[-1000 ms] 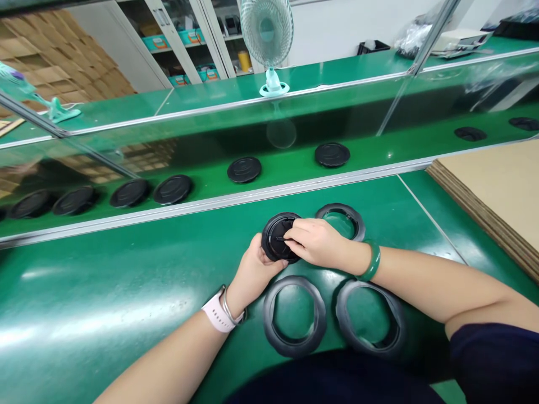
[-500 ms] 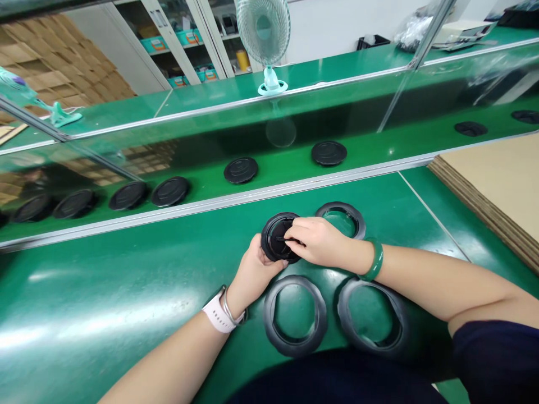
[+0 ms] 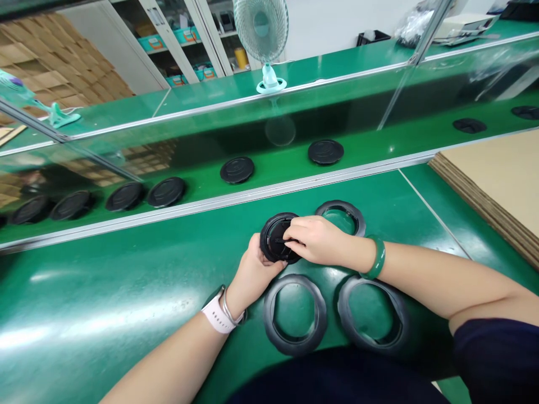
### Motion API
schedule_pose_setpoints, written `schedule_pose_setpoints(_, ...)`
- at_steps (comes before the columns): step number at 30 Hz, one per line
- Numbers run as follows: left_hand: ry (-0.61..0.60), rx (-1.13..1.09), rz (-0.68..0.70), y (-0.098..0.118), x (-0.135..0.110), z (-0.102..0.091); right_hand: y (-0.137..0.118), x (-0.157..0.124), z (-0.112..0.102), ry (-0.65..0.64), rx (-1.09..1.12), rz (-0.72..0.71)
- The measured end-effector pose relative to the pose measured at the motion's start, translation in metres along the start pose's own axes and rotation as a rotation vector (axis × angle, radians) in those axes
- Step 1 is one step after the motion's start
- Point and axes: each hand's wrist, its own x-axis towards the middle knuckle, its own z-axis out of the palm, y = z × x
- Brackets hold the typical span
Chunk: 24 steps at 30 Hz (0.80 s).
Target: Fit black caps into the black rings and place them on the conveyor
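Note:
My left hand grips the near edge of a round black disc part held over the green table. My right hand lies over the disc's right half, with thumb and fingers pinched on something small and dark at its middle that I cannot make out. Three black rubber rings lie flat around the hands: one behind my right hand, one near my left wrist, one under my right forearm.
Beyond a metal rail runs a green conveyor belt carrying several black discs. A stack of cardboard sheets sits at the right. A desk fan stands on the upper shelf behind a clear panel.
The discs on the conveyor have drifted to the left. Both hands stay on the black disc with almost no shift.

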Motion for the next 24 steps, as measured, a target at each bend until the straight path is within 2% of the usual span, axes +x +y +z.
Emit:
schedule_pose_setpoints(6,0.007,0.02,0.01,0.001,0.0,0.002,-0.006,0.002,0.0,-0.005,-0.067,0.019)
schedule_pose_setpoints(16,0.018,-0.03,0.015,0.004,-0.001,0.003,-0.008,-0.003,0.005,0.076,-0.12,-0.009)
schedule_pose_setpoints(21,0.029,-0.008,0.017,0.004,-0.001,0.003,-0.012,-0.003,0.008,0.021,-0.218,-0.035)
schedule_pose_setpoints(24,0.031,0.01,0.014,0.004,-0.002,0.004,-0.017,-0.001,0.007,-0.049,-0.289,-0.001)
